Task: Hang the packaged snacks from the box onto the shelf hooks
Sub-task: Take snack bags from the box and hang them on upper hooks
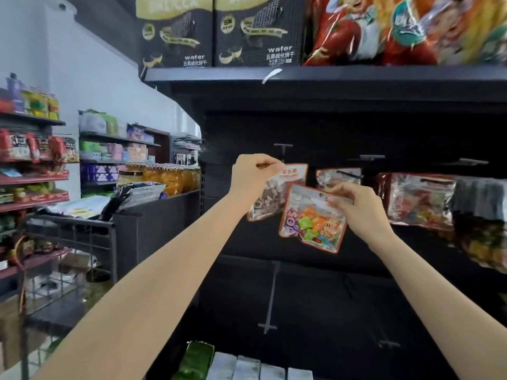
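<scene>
My left hand [253,175] pinches the top edge of a snack pack with brown pieces [274,196], holding it up just below an empty shelf hook [283,149]. Beside it, my right hand [354,207] grips the upper right corner of a second pack with colourful sweets [312,220], tilted and overlapping the first. More packs hang on hooks to the right: a small one [336,176] and a larger one [419,200]. The box is not in view.
A dark upper shelf [329,75] carries wafer boxes [258,31] and red bags [384,28] overhead. Another empty hook [270,303] juts out lower down. Green and white packs [233,363] lie at the bottom. Stocked shelves and a wire cart [71,234] stand to the left.
</scene>
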